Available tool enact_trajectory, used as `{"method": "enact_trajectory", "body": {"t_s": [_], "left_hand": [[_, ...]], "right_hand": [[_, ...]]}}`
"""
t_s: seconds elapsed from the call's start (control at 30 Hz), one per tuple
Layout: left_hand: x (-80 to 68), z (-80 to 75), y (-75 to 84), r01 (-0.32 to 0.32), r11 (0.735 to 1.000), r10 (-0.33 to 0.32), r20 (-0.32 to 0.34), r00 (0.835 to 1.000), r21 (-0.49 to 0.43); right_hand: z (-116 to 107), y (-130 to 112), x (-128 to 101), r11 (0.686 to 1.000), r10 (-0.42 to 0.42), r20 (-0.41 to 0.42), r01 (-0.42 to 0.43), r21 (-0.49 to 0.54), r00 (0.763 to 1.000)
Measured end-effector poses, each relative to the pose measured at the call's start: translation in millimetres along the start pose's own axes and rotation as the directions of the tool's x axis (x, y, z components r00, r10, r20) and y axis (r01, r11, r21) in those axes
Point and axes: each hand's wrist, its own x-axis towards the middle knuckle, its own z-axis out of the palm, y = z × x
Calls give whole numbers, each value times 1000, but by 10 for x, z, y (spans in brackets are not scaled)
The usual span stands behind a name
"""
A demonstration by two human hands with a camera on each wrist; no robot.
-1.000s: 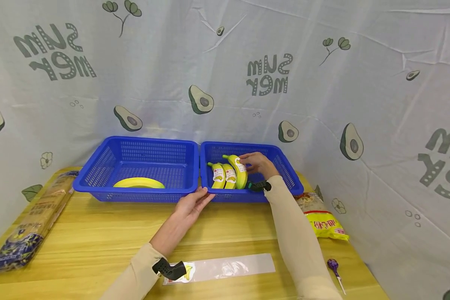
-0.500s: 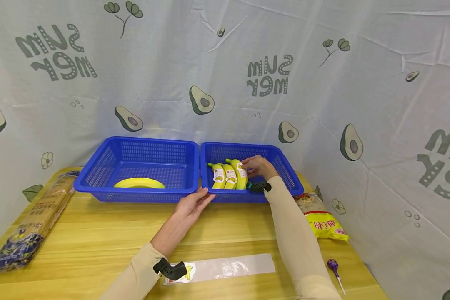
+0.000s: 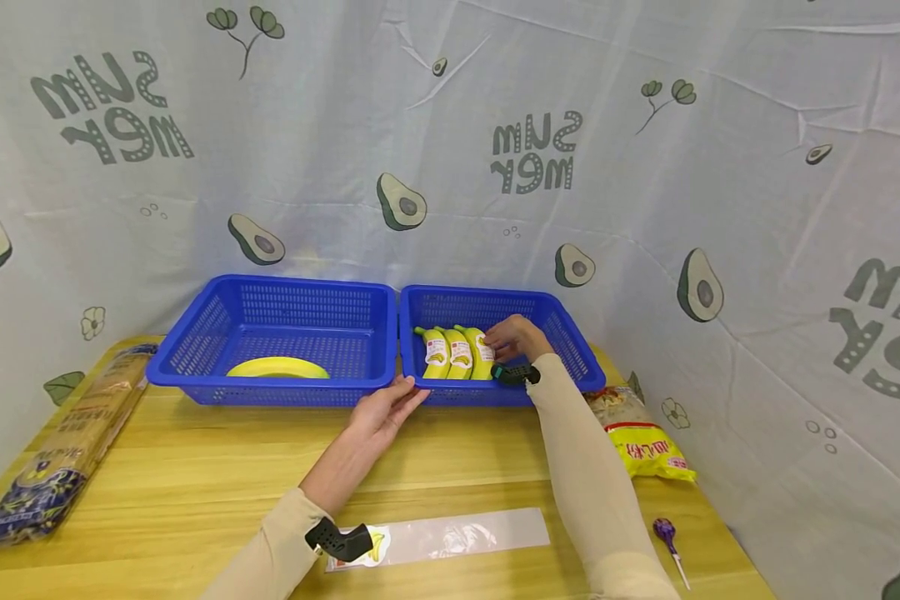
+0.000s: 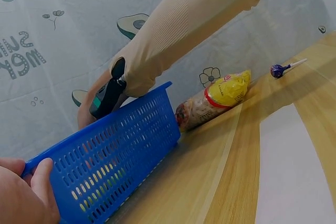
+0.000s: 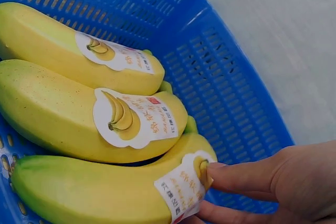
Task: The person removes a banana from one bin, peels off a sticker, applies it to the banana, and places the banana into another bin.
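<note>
**Bananas, three, labelled — right basket**

Bag [image 3: 438, 537]: flat, clear, lying on the table [image 3: 195, 467] nearest the person, between the two forearms, well short of either hand's fingers.

Left hand [image 3: 386, 410]: fingers straight and slightly spread, tips pressed against the near rim of the right basket [image 3: 581, 367]; nothing gripped.

Right hand [image 3: 516, 337]: inside that basket, thumb and fingertips [image 5: 231, 174] pinching the third banana [image 5: 105, 192] at its stem end, by the label. The other two bananas [image 5: 79, 108] lie just beyond the fingers, side by side and touching.

Handling, as judged: light, firm but easily bruised; skin smooth, glossy label slippery. Best taken round the thick middle or by the stem, with mild pressure only.

Left basket [image 3: 195, 350]: beyond the left fingertips, touching the right one; holds a single bare banana [image 3: 277, 367].

Also present: yellow packet [image 3: 648, 450], lollipop [image 3: 667, 533], long packet [image 3: 60, 442].
</note>
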Motion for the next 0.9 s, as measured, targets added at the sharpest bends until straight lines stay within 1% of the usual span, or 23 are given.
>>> {"method": "enact_trajectory", "body": {"t_s": [0.2, 0.37, 0.4, 0.5, 0.67, 0.8, 0.9], "left_hand": [[10, -7, 0, 2, 1000, -2, 5, 1000, 10], [19, -6, 1, -3, 1000, 3, 7, 1000, 16], [21, -9, 1, -5, 1000, 5, 8, 1000, 15], [15, -16, 1, -3, 1000, 3, 4, 1000, 16], [4, -19, 5, -10, 1000, 10, 2, 1000, 14], [-2, -22, 5, -16, 1000, 16, 17, 1000, 11], [-6, -23, 7, -16, 1000, 16, 22, 1000, 10]], "right_hand": [[-15, 17, 96, 999, 29, -38, -30, -37, 999], [-50, 27, 208, 996, 54, -48, -57, -70, 997], [-56, 26, 210, 995, 48, -44, -52, -86, 998], [-60, 9, 186, 993, 45, -51, -50, -107, 998], [-39, -36, 70, 993, 14, -70, -22, -117, 997], [-37, -66, -29, 987, -18, -88, 4, -158, 996], [-43, -98, -66, 982, -29, -118, 6, -190, 993]]}}
